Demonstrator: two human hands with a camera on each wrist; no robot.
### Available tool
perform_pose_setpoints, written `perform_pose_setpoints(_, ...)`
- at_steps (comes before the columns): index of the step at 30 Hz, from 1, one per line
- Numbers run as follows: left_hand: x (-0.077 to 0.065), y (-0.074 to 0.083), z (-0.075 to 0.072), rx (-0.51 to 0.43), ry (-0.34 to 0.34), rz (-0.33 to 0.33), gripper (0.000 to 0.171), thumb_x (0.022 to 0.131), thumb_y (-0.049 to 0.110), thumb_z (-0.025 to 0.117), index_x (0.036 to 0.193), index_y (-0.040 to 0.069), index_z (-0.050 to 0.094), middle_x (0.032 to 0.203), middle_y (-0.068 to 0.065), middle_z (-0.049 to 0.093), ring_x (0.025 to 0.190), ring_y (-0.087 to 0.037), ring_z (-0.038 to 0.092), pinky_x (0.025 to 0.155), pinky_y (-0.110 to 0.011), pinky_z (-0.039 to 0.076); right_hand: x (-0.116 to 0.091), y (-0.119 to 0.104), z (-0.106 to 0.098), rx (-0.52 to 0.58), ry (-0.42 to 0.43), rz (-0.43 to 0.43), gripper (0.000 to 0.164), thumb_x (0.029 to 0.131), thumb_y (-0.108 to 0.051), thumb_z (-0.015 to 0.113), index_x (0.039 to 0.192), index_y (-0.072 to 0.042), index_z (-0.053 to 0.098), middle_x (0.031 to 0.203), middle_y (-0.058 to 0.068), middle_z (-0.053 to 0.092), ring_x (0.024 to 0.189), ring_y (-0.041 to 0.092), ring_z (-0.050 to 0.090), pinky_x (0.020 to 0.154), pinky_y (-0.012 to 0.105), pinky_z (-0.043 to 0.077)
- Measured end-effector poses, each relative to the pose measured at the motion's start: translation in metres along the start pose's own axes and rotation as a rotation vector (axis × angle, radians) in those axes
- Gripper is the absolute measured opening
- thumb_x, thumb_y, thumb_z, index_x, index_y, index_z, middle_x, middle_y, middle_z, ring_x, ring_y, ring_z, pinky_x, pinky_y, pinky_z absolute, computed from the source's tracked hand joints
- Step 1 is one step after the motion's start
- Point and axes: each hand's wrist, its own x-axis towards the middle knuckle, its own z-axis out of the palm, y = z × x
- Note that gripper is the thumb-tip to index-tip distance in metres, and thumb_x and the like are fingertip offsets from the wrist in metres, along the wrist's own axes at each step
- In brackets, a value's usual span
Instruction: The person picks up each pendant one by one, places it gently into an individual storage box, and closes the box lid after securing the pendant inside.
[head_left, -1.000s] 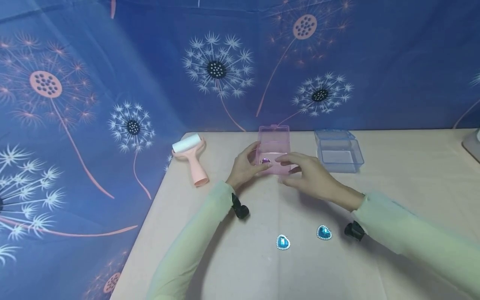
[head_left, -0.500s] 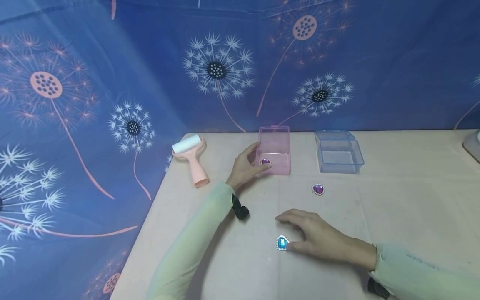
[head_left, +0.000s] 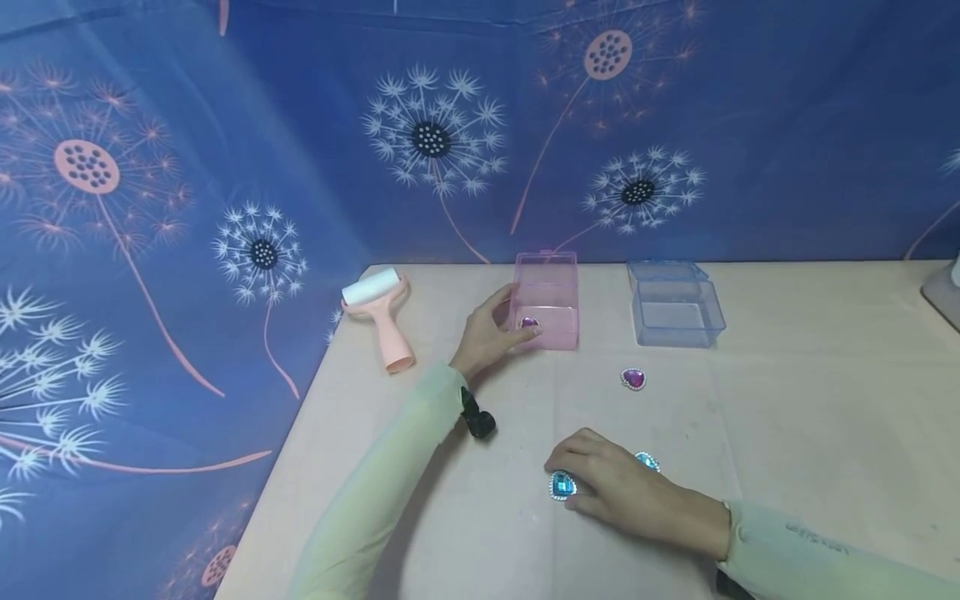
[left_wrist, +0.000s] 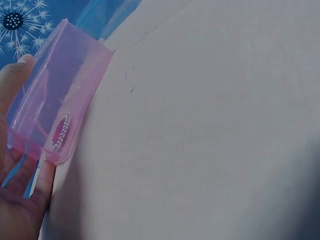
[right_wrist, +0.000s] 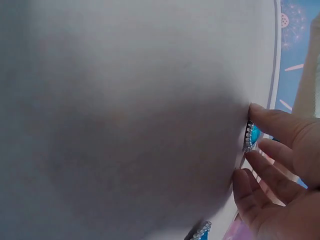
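My left hand point(head_left: 487, 333) grips the left side of a clear pink plastic box point(head_left: 561, 333), whose lid stands open at the back. Inside the box's front left corner lies a purple gem with a beaded rim point(left_wrist: 61, 131), partly behind the thumb in the head view. Down at the front, my right hand point(head_left: 618, 492) pinches a blue heart-shaped gem point(head_left: 562, 485) with a beaded edge between thumb and fingers, at the tabletop. A second blue gem point(head_left: 647, 461) peeks out behind that hand. Farther back lies a purple heart-shaped gem point(head_left: 633, 379).
Right of the pink box is a clear blue box point(head_left: 678, 325) with its lid raised. A pink-handled lint roller point(head_left: 386, 321) lies at the table's left edge. Behind the table point(head_left: 817, 400) hangs a blue dandelion-print cloth point(head_left: 315, 150). A pale object point(head_left: 943, 292) shows at the far right.
My right hand has left the pink box, come toward me, and taken hold of the blue heart-shaped gem. A purple gem now shows in front of the blue box. The left hand stays put.
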Motion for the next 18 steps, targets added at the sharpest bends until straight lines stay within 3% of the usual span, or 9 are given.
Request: perform_pose_setpoints(18,0.0015,-0.0051,0.0027,0.023,0.014,0.027,0.082,0.076,0.032,0.083,0.147,0.027,0.041,0.149,-0.001,0.047,0.142,-0.023,0.036,0.118,-0.042,0.029,-0.0017,0.0008,0.0022,-0.002,0.051,-0.040,0.018,0.078,-0.011,0.076,0.093,-0.018,0.069,0.096,-0.013,0.064,0.097,0.007,0.056,0.085,0.025,0.052)
